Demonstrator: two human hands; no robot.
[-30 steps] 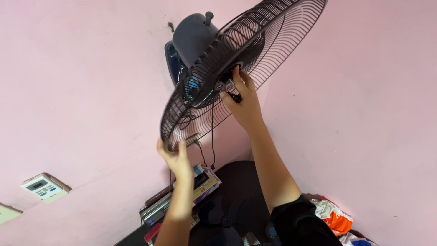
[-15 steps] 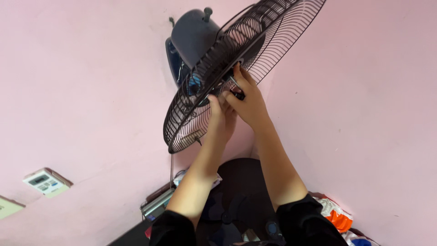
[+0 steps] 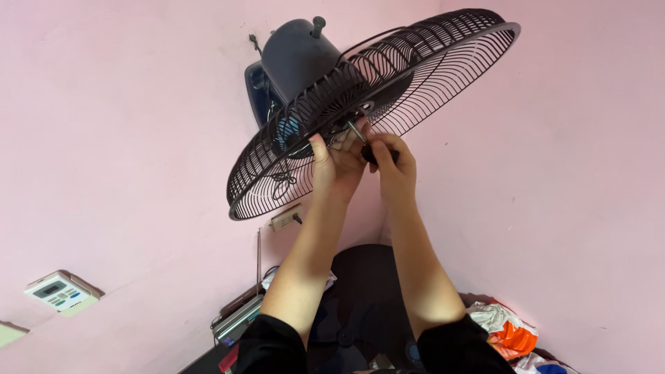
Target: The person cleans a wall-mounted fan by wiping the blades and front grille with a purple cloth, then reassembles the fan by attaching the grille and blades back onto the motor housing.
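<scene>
While the pink plastered wall (image 3: 111,138) filled most of the view, smooth and matt, a wall-mounted fan hung high on it, its round wire guard (image 3: 429,76) tilted so the open dish faced down and toward the person, the rim running from lower left to upper right. That guard was black metal, thin ribs fanning out from a central ring and crossed by concentric hoops. Behind it sat the dark blue-grey motor housing (image 3: 298,55), a smooth plastic dome with a small knob on top. Below, a dark table (image 3: 374,277) carried books and a loose fan blade, and crumpled orange and white cloth (image 3: 509,332) lay to its right. A pale remote control (image 3: 59,292) was fixed low on the wall at left. Both arms reached up in black sleeves. The left hand (image 3: 336,163) was curled at the guard's hub, fingers pressed against the centre ring. The right hand (image 3: 395,163) was closed around the black handle of a screwdriver (image 3: 364,142), just beside the left; its slim metal shaft slanted up and left, tip at the hub.
</scene>
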